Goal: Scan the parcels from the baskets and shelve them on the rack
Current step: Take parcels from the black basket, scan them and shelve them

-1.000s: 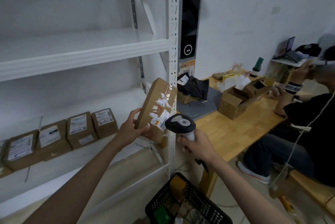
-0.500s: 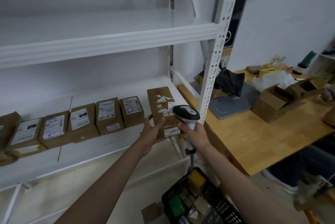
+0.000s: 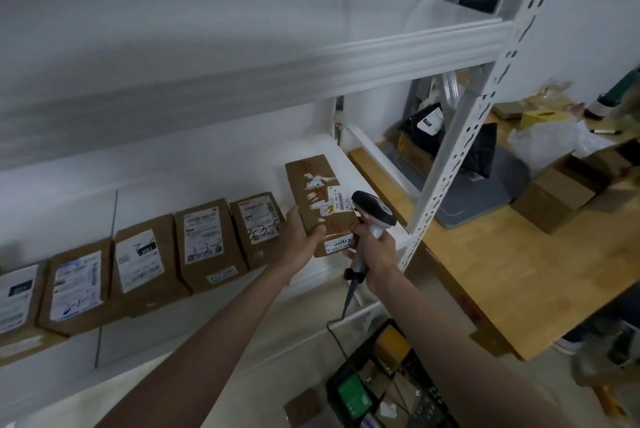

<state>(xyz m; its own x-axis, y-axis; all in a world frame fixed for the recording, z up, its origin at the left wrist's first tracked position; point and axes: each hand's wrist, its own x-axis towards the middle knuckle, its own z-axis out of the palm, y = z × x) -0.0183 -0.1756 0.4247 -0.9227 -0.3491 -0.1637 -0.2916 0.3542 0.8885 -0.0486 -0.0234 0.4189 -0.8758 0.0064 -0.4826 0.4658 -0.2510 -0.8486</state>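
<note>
Mid-frame, our left hand (image 3: 302,241) grips the parcel (image 3: 317,200) on the shelf (image 3: 221,164); our right hand (image 3: 375,249) holds the scanner (image 3: 372,216).

The long brown cardboard parcel (image 3: 317,200) has gone from upright before the post to lying flat at the row's right end; the left hand (image 3: 300,239) has followed it; the grey handheld scanner (image 3: 373,216) has come alongside.

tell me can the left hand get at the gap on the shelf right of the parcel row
Probably yes. The left hand already holds the parcel over that bare patch of shelf, beside the last parcel in the row. Nothing lies there; the right hand, gripping the scanner, sits close alongside.
</note>
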